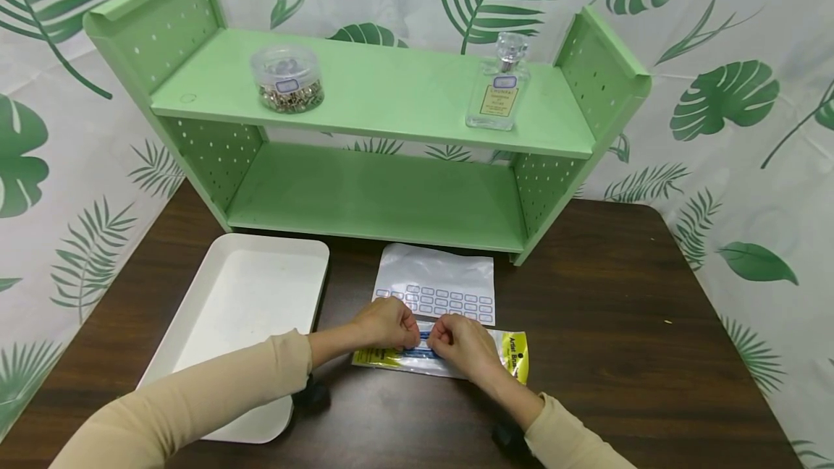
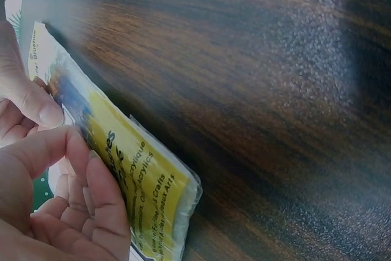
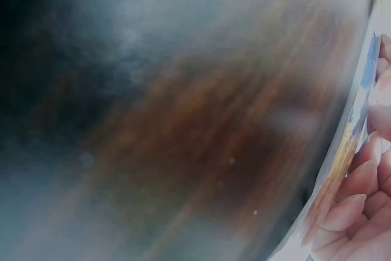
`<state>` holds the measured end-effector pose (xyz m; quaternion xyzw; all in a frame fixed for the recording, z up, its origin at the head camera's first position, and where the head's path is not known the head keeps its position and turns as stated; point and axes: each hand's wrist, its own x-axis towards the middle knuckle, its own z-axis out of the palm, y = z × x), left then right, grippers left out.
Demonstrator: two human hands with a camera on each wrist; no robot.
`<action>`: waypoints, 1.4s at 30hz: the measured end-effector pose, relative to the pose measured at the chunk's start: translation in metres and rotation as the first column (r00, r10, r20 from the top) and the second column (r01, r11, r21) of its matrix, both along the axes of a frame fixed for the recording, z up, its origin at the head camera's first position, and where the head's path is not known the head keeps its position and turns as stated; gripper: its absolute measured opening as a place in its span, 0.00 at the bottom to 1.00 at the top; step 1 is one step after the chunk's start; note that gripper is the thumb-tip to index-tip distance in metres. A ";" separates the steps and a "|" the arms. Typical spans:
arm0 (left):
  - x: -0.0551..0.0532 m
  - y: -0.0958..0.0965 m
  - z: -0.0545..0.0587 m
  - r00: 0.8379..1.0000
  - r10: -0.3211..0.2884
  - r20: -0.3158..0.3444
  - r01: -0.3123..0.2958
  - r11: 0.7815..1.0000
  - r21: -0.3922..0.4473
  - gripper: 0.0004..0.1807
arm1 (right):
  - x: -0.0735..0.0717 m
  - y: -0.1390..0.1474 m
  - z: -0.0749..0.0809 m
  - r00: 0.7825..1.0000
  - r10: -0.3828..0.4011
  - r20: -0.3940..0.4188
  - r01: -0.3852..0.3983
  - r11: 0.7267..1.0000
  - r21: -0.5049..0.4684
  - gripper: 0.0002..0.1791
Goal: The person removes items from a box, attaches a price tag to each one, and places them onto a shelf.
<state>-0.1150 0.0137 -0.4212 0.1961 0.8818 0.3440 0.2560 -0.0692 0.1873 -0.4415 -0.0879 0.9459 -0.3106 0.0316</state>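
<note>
A flat, clear-and-yellow packet of artist brushes (image 1: pixel 515 353) lies on the table under both hands. My left hand (image 1: pixel 389 324) and right hand (image 1: pixel 465 346) meet over its middle, fingers curled and fingertips close together. Between them shows a small pale label (image 1: pixel 423 344), pinched at both ends as far as I can see. In the left wrist view, the packet's yellow printed end (image 2: pixel 146 181) lies beside the curled fingers. Just behind the packet is a white sheet of blue-bordered labels (image 1: pixel 443 281), partly covered by the left hand.
On the left is a white tray (image 1: pixel 260 273). A green two-tier shelf (image 1: pixel 384 190) stands at the back. Its upper board bears a round clear tub of small metallic pieces (image 1: pixel 289 85) and a glass perfume bottle (image 1: pixel 498 96), each with a blue-bordered label.
</note>
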 end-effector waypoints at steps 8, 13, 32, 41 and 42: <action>0.000 0.000 -0.001 1.000 -0.003 -0.013 0.003 1.000 -0.005 0.04 | 0.000 -0.001 -0.002 1.000 0.009 -0.015 -0.008 1.000 0.016 0.09; 0.000 -0.001 -0.001 1.000 -0.009 -0.023 0.009 1.000 -0.007 0.04 | 0.000 -0.001 -0.003 1.000 0.006 -0.016 -0.006 1.000 0.024 0.10; -0.001 -0.001 -0.001 0.999 -0.019 -0.028 0.019 1.000 -0.017 0.03 | -0.002 -0.001 -0.002 1.000 0.014 -0.006 -0.014 0.999 0.036 0.09; -0.002 0.000 -0.001 0.999 -0.021 -0.029 0.021 1.000 -0.010 0.03 | -0.002 -0.001 -0.001 1.000 0.017 -0.003 -0.017 0.999 0.032 0.09; -0.002 0.000 -0.001 0.999 -0.021 -0.029 0.021 1.000 -0.008 0.03 | -0.002 -0.001 -0.001 1.000 0.018 -0.006 -0.018 0.999 0.032 0.10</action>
